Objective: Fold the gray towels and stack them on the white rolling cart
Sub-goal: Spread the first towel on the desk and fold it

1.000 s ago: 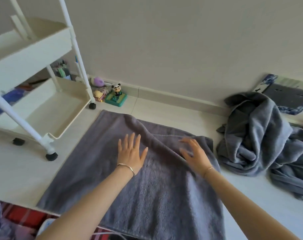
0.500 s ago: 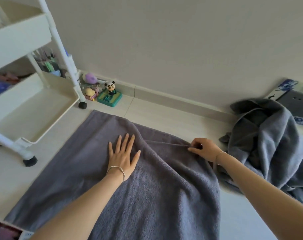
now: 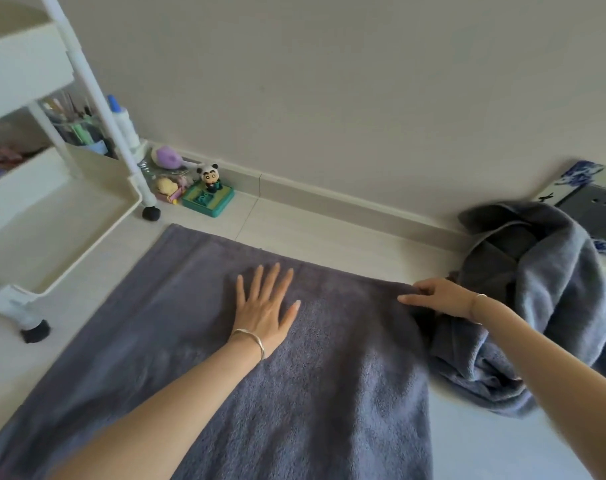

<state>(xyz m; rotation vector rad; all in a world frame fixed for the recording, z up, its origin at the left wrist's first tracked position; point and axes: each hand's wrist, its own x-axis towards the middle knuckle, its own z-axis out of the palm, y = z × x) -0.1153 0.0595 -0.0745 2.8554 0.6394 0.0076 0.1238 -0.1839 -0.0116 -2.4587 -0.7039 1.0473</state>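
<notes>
I have a large gray terry towel point(image 3: 329, 393) spread flat on the pale tiled floor point(image 3: 329, 233), filling the lower middle of the frame and running off the bottom edge. The left hand point(image 3: 265, 308) lies palm down on it near the centre of the frame. Its fingers are straight and fanned, pressing the cloth and grasping nothing. A silver bangle point(image 3: 253, 339) sits at that wrist.

The right hand point(image 3: 440, 297), right of centre, is at the towel's far right corner. Its fingers are curled over the hem and pinch the cloth there.

Just beyond that hand, at the right of the frame, I see a crumpled heap of gray towels point(image 3: 554, 306) on the floor, touching the spread towel's right edge below the wrist.

The white metal rolling cart point(image 3: 52, 209) stands in the upper left on black casters point(image 3: 35, 332). Its low tray is near the spread towel's left edge but apart from it.

Against the baseboard at upper centre-left, beside the cart's far leg, sit a small panda figurine point(image 3: 209, 173) on a green block base and a purple plush toy point(image 3: 166, 156). A blue-and-white patterned board point(image 3: 581, 174) leans at the right edge behind the heap.
</notes>
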